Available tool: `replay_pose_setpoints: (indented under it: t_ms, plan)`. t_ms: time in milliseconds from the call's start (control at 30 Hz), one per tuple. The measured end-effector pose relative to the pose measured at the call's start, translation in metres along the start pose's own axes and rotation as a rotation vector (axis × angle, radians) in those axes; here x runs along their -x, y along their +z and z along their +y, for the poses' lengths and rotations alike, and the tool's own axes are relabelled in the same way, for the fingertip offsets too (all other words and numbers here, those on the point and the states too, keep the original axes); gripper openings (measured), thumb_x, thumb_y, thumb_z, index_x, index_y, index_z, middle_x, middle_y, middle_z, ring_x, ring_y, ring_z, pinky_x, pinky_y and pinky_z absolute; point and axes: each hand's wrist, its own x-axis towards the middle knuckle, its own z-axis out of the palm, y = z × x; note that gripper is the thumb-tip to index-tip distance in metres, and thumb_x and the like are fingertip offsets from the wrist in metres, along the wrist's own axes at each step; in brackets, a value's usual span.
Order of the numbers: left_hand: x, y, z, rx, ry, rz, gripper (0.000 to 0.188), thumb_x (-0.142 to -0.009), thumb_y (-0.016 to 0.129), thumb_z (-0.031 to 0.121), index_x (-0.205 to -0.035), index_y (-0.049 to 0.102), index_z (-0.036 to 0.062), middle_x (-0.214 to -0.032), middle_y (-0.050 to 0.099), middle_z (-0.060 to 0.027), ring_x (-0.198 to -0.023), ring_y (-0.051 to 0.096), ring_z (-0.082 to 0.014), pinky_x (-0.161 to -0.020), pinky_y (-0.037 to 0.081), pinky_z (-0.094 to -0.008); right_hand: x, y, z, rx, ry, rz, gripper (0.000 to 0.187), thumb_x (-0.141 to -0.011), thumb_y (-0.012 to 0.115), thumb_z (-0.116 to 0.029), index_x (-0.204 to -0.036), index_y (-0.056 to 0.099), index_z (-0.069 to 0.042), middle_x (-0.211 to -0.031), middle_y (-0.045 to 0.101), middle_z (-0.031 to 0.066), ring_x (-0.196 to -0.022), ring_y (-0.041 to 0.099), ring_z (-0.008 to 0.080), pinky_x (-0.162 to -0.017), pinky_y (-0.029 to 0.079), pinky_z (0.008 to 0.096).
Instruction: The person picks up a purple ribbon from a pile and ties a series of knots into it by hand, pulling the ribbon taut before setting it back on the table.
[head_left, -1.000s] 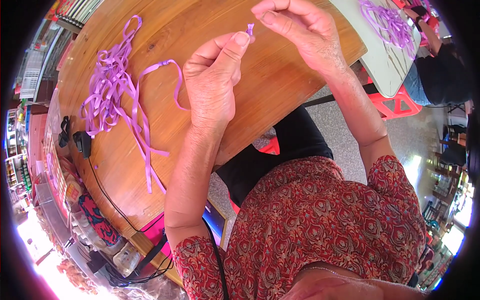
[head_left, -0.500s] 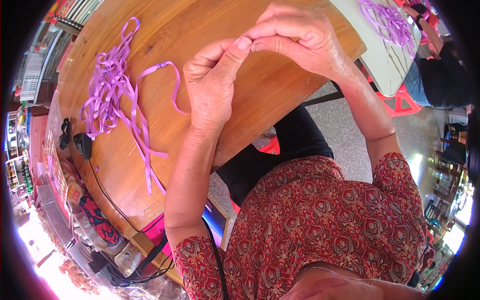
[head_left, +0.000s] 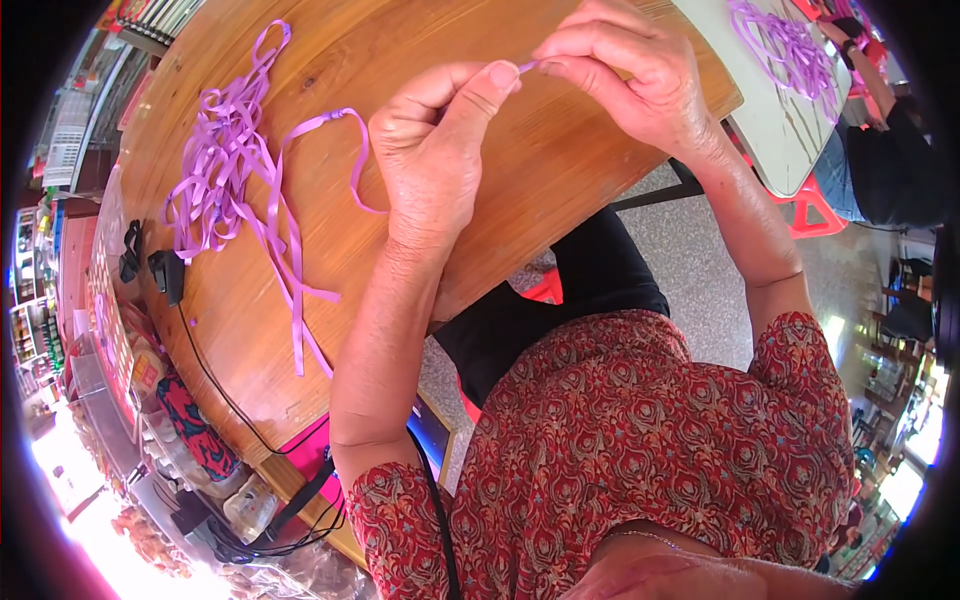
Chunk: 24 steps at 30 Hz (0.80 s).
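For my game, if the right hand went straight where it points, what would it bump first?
Past the thin purple ribbon it pinches, the right hand would probably meet the left hand at its thumb; depth's unclear.

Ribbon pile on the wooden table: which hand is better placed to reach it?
Left hand, probably: it's nearer the ribbon pile; the right hand sits farther right. Both pinch a purple strip.

A brown wooden table [head_left: 540, 215] carries a tangled heap of purple ribbon [head_left: 222, 160]; right of the heap curves a single strand [head_left: 338, 115], and on its near side sits a black block [head_left: 168, 277].
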Motion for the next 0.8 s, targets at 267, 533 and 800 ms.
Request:
replay_pose_setpoints:
  t_ms: [267, 533, 800]
  plan:
    - [-0.006, -0.003, -0.007, 0.238, -0.024, 0.002, 0.01, -0.084, 0.066, 0.012, -0.084, 0.069, 0.0026, -0.065, 0.058, 0.0058, -0.048, 0.029, 0.0004, -0.043, 0.02, -0.018, 0.023, 0.013, 0.005, -0.393, 0.39, 0.049, 0.029, -0.08, 0.07, -0.013, -0.107, 0.064, -0.007, -0.085, 0.065, 0.0028, -0.078, 0.06, 0.0104, -0.074, 0.049, 0.0248]
    - [-0.003, -0.004, -0.011, 0.262, -0.049, -0.023, 0.01, -0.084, 0.067, 0.012, -0.084, 0.069, 0.0028, -0.066, 0.059, 0.0045, -0.048, 0.029, 0.0004, -0.043, 0.02, -0.0178, 0.027, 0.028, 0.003, -0.53, 0.437, -0.047, 0.037, -0.079, 0.07, -0.011, -0.115, 0.061, -0.007, -0.098, 0.063, 0.0017, -0.088, 0.057, 0.0108, -0.083, 0.046, 0.0259]
    - [-0.007, -0.008, 0.006, 0.477, 0.116, -0.053, 0.009, -0.085, 0.065, 0.011, -0.086, 0.067, 0.0024, -0.079, 0.067, -0.0051, -0.049, 0.035, -0.0004, -0.043, 0.026, -0.0172, 0.024, 0.054, -0.014, -0.427, 0.369, -0.301, 0.047, -0.077, 0.073, -0.024, -0.116, 0.057, -0.003, -0.115, 0.06, 0.011, -0.109, 0.056, 0.0227, -0.093, 0.042, 0.0349]
